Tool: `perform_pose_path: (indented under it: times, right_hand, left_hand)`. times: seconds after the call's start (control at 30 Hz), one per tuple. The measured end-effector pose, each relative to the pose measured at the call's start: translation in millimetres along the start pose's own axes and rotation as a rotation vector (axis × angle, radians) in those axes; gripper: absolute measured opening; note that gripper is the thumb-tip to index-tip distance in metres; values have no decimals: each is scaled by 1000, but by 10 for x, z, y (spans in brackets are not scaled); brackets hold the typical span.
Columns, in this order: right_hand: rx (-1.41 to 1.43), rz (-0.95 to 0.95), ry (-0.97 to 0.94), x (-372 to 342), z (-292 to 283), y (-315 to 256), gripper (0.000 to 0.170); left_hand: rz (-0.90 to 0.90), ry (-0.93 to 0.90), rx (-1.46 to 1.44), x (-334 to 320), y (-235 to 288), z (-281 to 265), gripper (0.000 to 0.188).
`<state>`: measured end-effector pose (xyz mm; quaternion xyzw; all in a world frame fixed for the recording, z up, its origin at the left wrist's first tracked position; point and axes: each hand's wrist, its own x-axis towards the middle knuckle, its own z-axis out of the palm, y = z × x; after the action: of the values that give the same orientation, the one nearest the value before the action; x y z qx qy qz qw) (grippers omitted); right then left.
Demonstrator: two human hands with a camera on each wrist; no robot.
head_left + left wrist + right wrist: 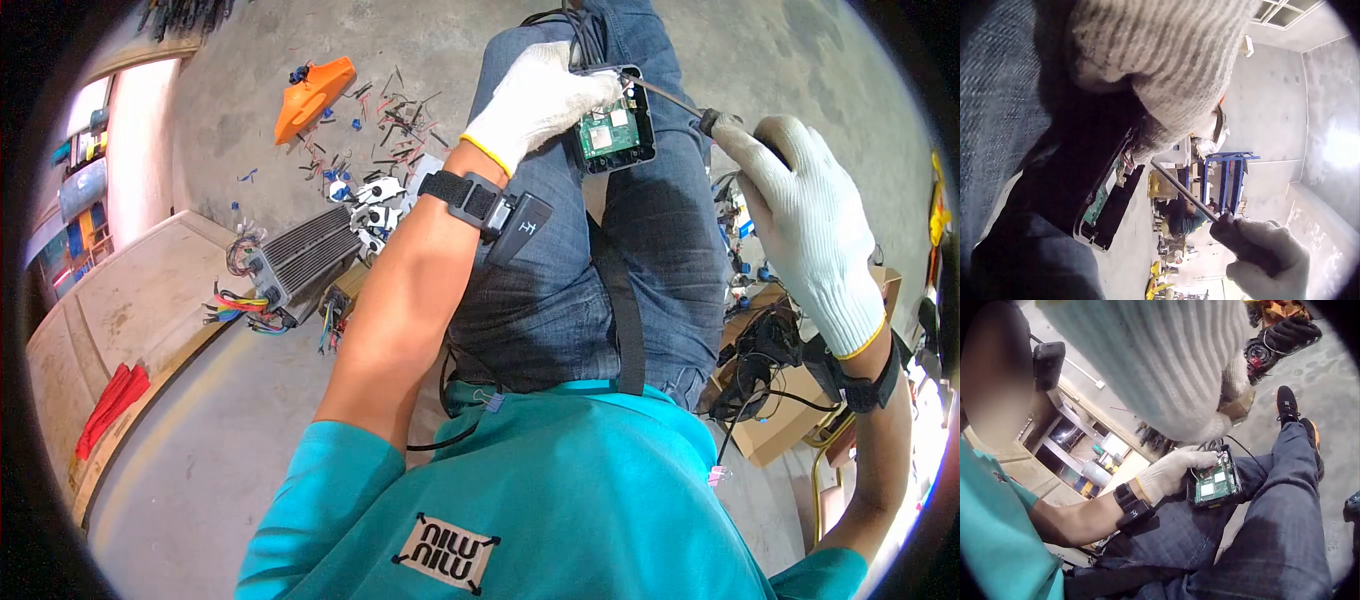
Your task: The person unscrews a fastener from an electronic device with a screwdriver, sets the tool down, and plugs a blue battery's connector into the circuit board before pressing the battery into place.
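Note:
My left hand [545,100], in a white knit glove, grips a small open black case [648,150] over my thighs. Inside lies a green circuit board [612,132] with pale square chips and thin wires at the top end; the right wrist view shows the same board [1215,486]. My gloved right hand [815,220] holds a screwdriver by its dark handle [1235,240]. The long metal shaft [665,95] runs to the wired end of the case, close to the left fingertips. The glove [1166,69] hides the screwdriver's tip in the left wrist view.
Grey cables [590,40] run from the case's top end between my legs. On the floor at left lie an orange shell [315,98], scattered wire scraps and a finned metal unit [310,255] with coloured leads. A cardboard box [785,415] with black gear stands at right.

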<state>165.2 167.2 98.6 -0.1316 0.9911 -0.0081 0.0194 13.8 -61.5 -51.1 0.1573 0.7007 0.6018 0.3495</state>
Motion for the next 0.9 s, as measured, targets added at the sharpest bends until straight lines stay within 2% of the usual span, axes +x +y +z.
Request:
perform_pose_path:
  times: [0.13,0.27,0.37,0.47,0.53,0.57,0.6,0.63,0.67,0.7,0.77,0.8,0.83,0.9]
  right_hand:
    - [-84,-39,-28,-10,-35,-14,46]
    - [-207,-142,-43,7,-81,-40,50]
    - [-248,-177,-60,26,-65,-21,49]
    - [-261,-175,-109,62,-121,-81,50]
    - [-185,-137,-85,80,-73,-56,45]
    - [-108,-101,-64,83,-50,-47,41]
    - [-111,-102,-65,94,-32,-55,41]
    - [100,-8,-27,108,-17,-78,37]
    - [312,89,8,131,-9,-101,34]
    - [312,91,4,185,-56,-125,34]
    - [1057,794,-238,299,-187,-150,34]
    - [1235,895,-294,265,-144,-40,42]
    - [1240,892,-288,241,-111,1,42]
    - [1306,896,-303,182,-79,25,52]
  left_hand:
    - [-39,36,160,13,-18,28,26]
    - [-19,41,114,-2,-3,62,26]
    - [-25,47,224,0,2,54,26]
    - [6,55,212,-20,-4,77,26]
    - [53,142,245,10,-81,91,40]
    - [50,142,241,19,-119,96,40]
    - [57,148,355,38,-127,91,35]
    - [62,153,469,47,-126,88,30]
    - [58,151,465,56,-151,83,30]
    - [81,155,417,79,-235,74,32]
    - [103,155,366,51,-241,87,33]
    - [94,159,453,37,-177,84,34]
    - [82,163,545,17,-131,69,35]
    - [69,160,543,43,-152,68,34]
